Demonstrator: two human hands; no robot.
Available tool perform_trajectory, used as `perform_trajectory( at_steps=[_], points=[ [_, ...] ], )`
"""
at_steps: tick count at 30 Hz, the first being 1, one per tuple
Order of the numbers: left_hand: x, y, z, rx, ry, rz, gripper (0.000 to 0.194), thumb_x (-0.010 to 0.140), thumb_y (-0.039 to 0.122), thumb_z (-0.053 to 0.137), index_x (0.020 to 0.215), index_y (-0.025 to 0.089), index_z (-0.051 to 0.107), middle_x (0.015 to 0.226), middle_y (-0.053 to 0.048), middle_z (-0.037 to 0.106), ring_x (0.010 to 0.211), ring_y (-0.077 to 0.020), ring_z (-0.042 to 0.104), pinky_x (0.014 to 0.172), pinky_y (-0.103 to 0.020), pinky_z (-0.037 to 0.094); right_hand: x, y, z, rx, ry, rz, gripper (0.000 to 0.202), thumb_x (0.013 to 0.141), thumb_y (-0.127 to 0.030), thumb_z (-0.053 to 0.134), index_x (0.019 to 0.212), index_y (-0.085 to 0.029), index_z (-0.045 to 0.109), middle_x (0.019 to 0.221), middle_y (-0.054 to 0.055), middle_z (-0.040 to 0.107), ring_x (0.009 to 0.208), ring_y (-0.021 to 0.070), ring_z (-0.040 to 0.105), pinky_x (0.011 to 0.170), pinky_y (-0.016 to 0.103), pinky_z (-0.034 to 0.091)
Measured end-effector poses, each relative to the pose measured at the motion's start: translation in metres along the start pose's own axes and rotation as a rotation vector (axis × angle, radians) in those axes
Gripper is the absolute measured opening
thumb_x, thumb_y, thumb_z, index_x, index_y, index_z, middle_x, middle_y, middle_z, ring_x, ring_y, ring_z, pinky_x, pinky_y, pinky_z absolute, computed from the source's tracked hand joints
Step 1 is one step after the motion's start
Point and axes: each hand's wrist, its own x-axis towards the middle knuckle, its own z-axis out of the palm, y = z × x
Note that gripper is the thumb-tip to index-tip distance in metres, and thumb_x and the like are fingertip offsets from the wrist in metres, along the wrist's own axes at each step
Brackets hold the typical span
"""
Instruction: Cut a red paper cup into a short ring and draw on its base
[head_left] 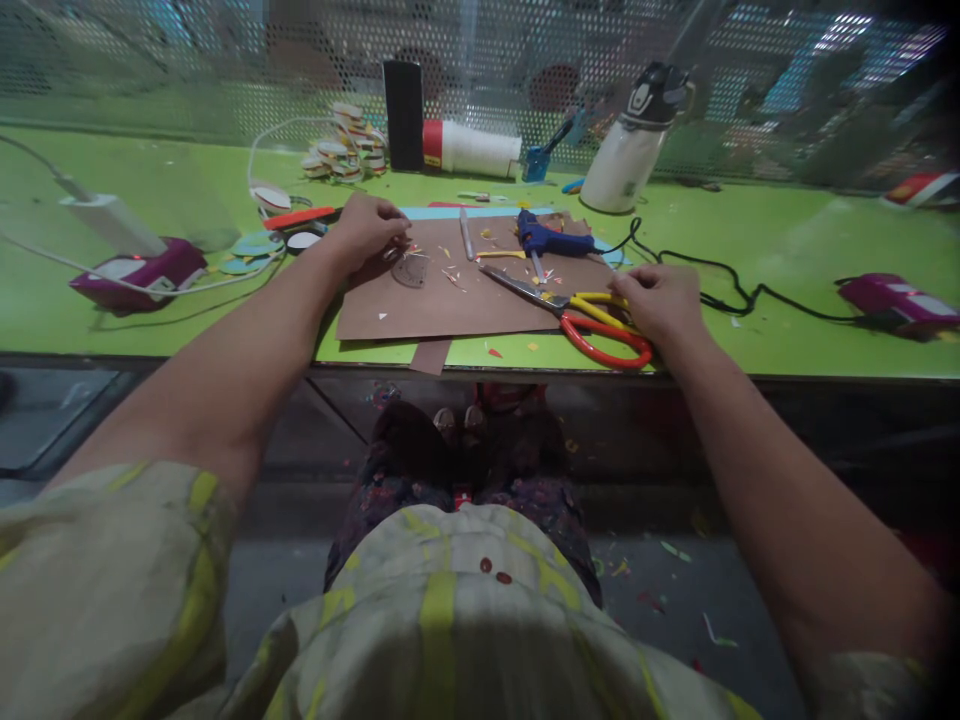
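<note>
My left hand (369, 232) is over the left edge of a brown sheet (442, 308), its fingers pinched together beside a clear protractor (411, 269); what they hold, if anything, is too small to name. At the sheet's right side my right hand (660, 295) has its fingers curled together just behind the scissors (606, 340), which have red and yellow handles. Whether it holds anything is hidden. On the sheet lie a blue glue gun (555, 238), a pale pen (466, 235) and small paper scraps.
Purple power blocks stand left (142, 272) and right (896, 303), with cables across the green table (795, 240). At the back are stacked round pieces (346, 145), a black box (403, 115), paper cups (480, 150), a blue holder (536, 163) and a white jug (624, 160).
</note>
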Motion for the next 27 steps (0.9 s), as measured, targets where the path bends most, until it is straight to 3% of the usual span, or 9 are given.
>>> perform_trajectory(
  at_steps=[27],
  points=[
    [-0.0024,0.0033,-0.0012,0.013,-0.001,0.003,0.006,0.072,0.016,0.066,0.066,0.018,0.064,0.061,-0.002,0.061,0.060,-0.0135,0.057,0.066,-0.030,0.048,-0.0004,0.0002,0.0014,0.003,0.013,0.010,0.016,0.075,-0.024,0.059,0.066,-0.020,0.072,0.061,0.004,0.070,0.061,0.0225,0.066,0.056,0.032,0.048]
  ],
)
